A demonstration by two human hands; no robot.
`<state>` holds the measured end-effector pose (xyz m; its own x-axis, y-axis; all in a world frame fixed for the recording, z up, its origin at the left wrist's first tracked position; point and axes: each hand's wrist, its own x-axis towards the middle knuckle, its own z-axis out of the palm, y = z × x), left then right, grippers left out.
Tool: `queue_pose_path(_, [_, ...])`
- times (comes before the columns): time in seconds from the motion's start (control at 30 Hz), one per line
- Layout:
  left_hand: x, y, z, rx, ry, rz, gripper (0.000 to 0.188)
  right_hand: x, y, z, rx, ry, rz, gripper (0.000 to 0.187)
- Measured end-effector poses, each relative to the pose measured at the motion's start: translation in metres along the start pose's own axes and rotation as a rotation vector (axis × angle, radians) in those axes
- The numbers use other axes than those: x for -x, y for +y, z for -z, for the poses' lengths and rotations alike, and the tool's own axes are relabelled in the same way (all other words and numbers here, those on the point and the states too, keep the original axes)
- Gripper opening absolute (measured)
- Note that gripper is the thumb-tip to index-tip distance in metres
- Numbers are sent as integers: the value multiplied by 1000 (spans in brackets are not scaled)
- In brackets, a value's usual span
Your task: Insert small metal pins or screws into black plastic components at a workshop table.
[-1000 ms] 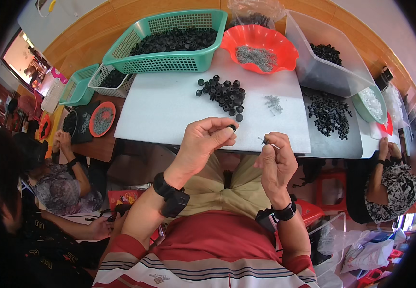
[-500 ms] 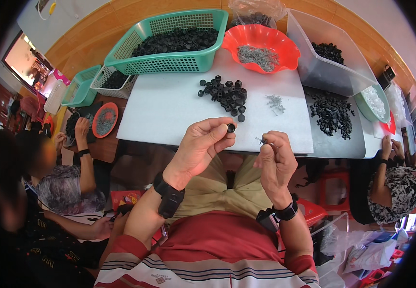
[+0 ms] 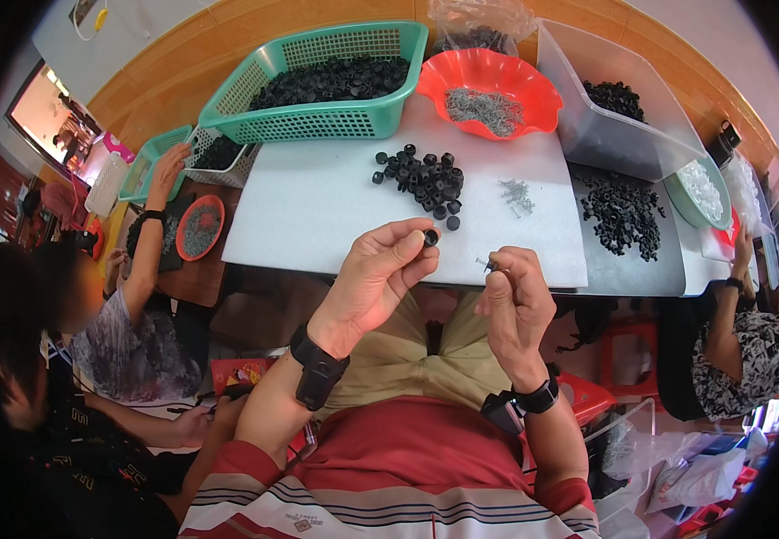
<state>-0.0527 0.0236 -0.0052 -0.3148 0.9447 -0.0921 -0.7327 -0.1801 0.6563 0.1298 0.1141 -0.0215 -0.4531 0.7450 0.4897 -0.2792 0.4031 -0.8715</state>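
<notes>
Between thumb and fingers, my left hand pinches a round black plastic cap, its hollow side showing. Closed fingertips of my right hand hold a small black plastic piece with a thin metal screw sticking out of it to the left. Both hands hover apart just over the front edge of the white foam sheet. Beyond them lie a pile of black caps and, to its right, a small heap of screws.
At the back stand a green basket of black parts, a red bowl of screws and a clear bin. Loose black pieces lie on the right. Co-workers sit at left and right.
My hands stay nearly still, with the same pieces in them. The left co-worker's arm has reached up to the green and white baskets; the right co-worker's hand has moved farther away.
</notes>
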Motion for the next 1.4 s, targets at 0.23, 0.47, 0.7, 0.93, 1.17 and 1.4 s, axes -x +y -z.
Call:
queue_pose_path(0.23, [0, -1, 0, 21, 6, 5, 22, -1, -3, -2, 8, -7, -4, 16])
queue_pose_path(0.47, [0, 0, 0, 17, -19, 15, 23, -8, -6, -6, 55, -40, 22, 16])
queue_pose_path(0.7, [-1, -1, -2, 11, -6, 38, 25, -18, -8, -11, 202, -81, 94, 17])
queue_pose_path(0.93, [1, -2, -4, -2, -10, 52, 26, -24, -14, -13, 295, -108, 136, 19])
queue_pose_path(1.17, [2, -4, -3, -16, -39, 68, 26, -26, -17, -14, 384, -159, 166, 21])
queue_pose_path(1.4, [3, -7, -4, -24, -27, 60, 27, -26, -19, -13, 415, -174, 141, 21])
